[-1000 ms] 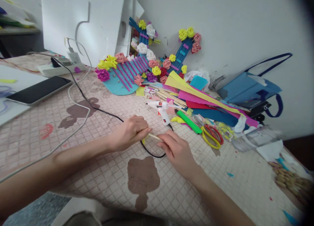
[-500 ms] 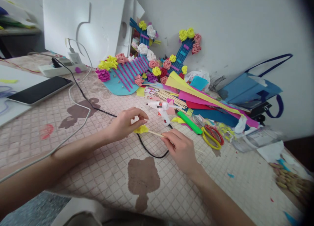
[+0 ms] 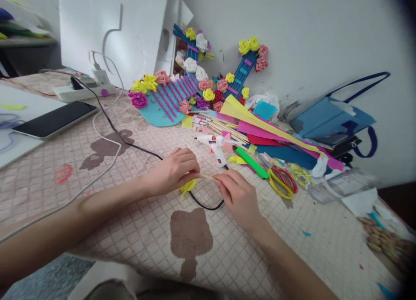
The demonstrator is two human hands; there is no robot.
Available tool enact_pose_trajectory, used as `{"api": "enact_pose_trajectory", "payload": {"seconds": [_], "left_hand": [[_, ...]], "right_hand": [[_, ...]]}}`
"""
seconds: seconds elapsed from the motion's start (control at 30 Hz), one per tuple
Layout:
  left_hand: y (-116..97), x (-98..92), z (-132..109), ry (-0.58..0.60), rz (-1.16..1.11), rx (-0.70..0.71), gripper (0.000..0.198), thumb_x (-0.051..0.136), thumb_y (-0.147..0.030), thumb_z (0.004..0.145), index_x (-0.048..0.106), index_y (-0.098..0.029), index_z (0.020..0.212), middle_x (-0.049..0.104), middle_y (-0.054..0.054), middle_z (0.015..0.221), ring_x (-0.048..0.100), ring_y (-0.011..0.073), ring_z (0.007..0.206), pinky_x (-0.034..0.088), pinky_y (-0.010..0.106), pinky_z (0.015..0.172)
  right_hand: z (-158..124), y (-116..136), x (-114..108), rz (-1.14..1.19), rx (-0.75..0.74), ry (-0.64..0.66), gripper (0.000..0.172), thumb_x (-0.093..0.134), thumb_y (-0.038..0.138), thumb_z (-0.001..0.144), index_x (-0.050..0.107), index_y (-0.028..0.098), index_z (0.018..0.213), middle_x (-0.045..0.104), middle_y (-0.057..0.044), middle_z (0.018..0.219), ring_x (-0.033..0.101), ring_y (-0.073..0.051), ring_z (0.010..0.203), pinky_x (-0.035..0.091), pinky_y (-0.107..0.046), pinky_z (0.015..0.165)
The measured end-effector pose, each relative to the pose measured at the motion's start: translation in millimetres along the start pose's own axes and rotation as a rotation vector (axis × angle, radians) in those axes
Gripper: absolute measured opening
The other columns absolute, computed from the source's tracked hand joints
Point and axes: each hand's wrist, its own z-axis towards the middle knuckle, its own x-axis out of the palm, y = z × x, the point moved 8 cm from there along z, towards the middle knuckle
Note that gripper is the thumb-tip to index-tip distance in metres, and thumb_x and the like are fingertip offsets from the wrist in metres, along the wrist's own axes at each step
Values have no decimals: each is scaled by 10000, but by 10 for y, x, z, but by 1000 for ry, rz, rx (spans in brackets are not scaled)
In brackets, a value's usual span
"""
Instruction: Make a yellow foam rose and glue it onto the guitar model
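My right hand [image 3: 239,198] pinches a thin wooden stick [image 3: 208,177] between thumb and fingers. At the stick's other end, my left hand [image 3: 175,172] has its fingers closed over a piece of yellow paper [image 3: 187,186], which hangs partly out below the thumb. The fingers hide how the paper meets the stick. Just beyond both hands, a white glue gun [image 3: 218,155] lies on the table, its black cord looping beneath the stick. To the right of it are a green craft knife [image 3: 251,162] and scissors with red and yellow handles [image 3: 279,183].
Decorated blue guitar shapes [image 3: 159,113] with paper flowers lean at the back. Coloured paper sheets [image 3: 269,128] and several wooden sticks [image 3: 224,128] lie behind the glue gun. A tablet [image 3: 55,120], power strip [image 3: 81,91] and white cable occupy the left. A blue bag [image 3: 331,118] stands right.
My left hand's fingers have come down from a raised, parted pose and closed at the stick's end. The yellow paper now hangs below them. My right hand has hardly moved.
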Motion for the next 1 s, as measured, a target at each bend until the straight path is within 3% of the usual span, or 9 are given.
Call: {"api": "enact_pose_trajectory", "payload": {"seconds": [0.33,0.7,1.0], "left_hand": [[-83,41,3,80,221,90,327,323,-330,976,504,-165,760,562,29,780,453,157,761,305,317,749],[79,37,-18,5,-112,-46,154,521,-258,903,536,-161,784,572,17,790,509,148,808,358,292,745],[6,-5,-7,11,-114,-27,221,439,-296,939,532,-161,790,563,32,794,502,151,793,380,307,751]], "right_hand": [[18,2,4,36,10,7,247,401,242,949,627,197,861,632,-51,832,564,-174,802,448,-296,702],[13,-29,-1,33,21,-14,146,465,205,921,597,207,860,622,-39,848,550,-174,821,444,-297,722],[5,-22,-20,59,28,-38,160,457,217,923,610,209,876,627,-39,844,567,-168,813,451,-291,709]]}}
